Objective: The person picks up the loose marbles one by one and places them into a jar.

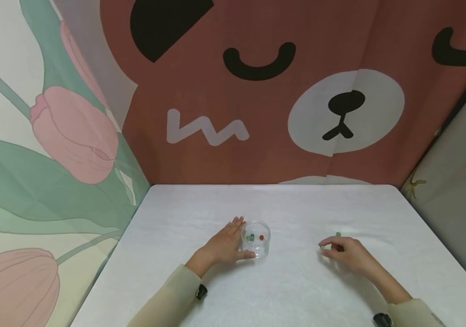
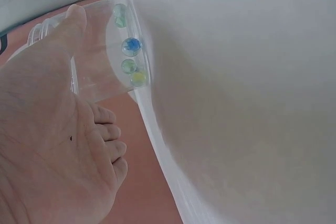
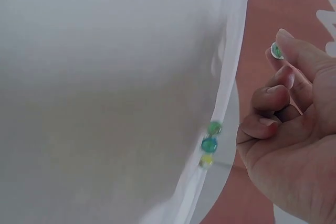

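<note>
A clear round jar (image 1: 256, 247) stands on the white table with several glass marbles in it, among them a blue one (image 2: 131, 46) and a reddish one (image 1: 261, 237). My left hand (image 1: 225, 243) holds the jar from its left side, thumb along the near wall and fingers at the far left. To the right, my right hand (image 1: 349, 252) pinches a green marble (image 3: 277, 51) between thumb and index finger, just above the table. Beyond that hand lie a green marble (image 3: 214, 127), a teal marble (image 3: 209, 145) and a yellow marble (image 3: 206, 160), close together in a row.
A white cloth covers the table (image 1: 290, 290). Behind it hangs a brown curtain (image 1: 265, 100) with a bear face, and a tulip-printed curtain (image 1: 75, 136) runs along the left. Another pale curtain (image 1: 461, 168) borders the right side.
</note>
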`<state>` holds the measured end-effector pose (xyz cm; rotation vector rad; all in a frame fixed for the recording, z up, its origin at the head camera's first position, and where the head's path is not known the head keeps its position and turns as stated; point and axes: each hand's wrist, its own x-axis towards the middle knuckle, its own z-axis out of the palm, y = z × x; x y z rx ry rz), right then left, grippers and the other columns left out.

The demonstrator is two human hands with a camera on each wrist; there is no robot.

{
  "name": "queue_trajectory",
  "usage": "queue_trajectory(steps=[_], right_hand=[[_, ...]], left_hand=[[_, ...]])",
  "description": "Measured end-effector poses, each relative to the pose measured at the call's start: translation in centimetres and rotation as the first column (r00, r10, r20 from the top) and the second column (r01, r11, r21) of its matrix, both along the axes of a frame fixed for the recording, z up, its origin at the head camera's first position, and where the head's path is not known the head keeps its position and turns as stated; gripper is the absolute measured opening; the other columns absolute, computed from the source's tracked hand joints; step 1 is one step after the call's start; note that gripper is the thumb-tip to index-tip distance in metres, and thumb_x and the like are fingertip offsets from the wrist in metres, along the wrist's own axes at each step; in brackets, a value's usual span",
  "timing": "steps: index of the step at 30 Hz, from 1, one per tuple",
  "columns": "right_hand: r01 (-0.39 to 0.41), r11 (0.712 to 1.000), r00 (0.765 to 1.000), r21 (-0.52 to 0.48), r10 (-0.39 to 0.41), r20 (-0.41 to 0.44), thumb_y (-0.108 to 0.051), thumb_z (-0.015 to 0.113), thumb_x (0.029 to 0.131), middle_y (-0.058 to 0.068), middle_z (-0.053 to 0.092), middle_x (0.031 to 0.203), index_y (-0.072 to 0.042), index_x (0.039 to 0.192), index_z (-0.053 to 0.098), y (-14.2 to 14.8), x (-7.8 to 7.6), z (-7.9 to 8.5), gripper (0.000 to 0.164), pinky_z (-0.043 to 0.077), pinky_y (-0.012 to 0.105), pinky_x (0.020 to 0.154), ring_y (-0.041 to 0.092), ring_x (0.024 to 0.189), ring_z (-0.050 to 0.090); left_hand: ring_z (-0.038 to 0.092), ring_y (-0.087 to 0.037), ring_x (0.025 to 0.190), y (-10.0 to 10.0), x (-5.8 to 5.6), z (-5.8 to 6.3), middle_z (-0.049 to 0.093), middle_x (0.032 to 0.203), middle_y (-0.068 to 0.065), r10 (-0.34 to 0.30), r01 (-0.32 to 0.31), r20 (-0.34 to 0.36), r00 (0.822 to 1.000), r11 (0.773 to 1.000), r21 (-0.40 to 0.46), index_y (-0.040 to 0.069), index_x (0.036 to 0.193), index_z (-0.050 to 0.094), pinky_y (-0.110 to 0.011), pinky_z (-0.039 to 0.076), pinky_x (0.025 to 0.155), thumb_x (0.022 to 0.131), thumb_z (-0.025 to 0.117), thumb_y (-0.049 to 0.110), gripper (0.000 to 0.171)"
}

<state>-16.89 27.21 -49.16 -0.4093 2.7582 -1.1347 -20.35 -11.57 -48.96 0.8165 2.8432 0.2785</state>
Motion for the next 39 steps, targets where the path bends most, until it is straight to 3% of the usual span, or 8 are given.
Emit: queue_trajectory(steps=[11,18,39], right_hand=[[-0.065,0.996,0.996,-0.068,0.061,-0.058,-0.024,0.074,0.093,-0.005,0.058,0.072,-0.005,0.112,0.075,-3.1,-0.8,-0.3,0.026,0.039,0.022,0.048,0.003,0.057,0.042],[-0.021,0.998,0.999,-0.052,0.019,-0.041,-0.025,0.076,0.092,-0.006,0.058,0.072,-0.009,0.109,0.077,-4.7,-1.3,-0.2,0.023,0.040,0.021,0.049,0.005,0.058,0.045],[-0.039,0.992,0.995,-0.119,0.027,-0.095,-0.025,0.076,0.092,-0.006,0.054,0.070,-0.008,0.106,0.077,-9.0,-2.4,0.9,0.022,0.041,0.022,0.052,0.006,0.061,0.045]], left_hand=[[0.010,-0.025,0.157,0.1,-0.1,-0.5,0.015,0.169,-0.014,-0.004,0.004,0.000,1.000,1.000,0.002,0.001,0.160,0.020,-0.037,0.013,0.128,0.090,0.052,0.076,0.108],[0.009,-0.025,0.157,0.1,-0.1,-0.6,0.014,0.169,-0.014,-0.012,0.012,-0.004,1.000,1.000,0.001,0.000,0.160,0.020,-0.037,0.013,0.128,0.091,0.053,0.074,0.107],[0.012,-0.026,0.157,0.1,0.1,0.0,0.018,0.168,-0.015,-0.009,0.009,-0.009,1.000,1.000,-0.009,-0.001,0.159,0.023,-0.037,0.014,0.128,0.091,0.054,0.073,0.105]])
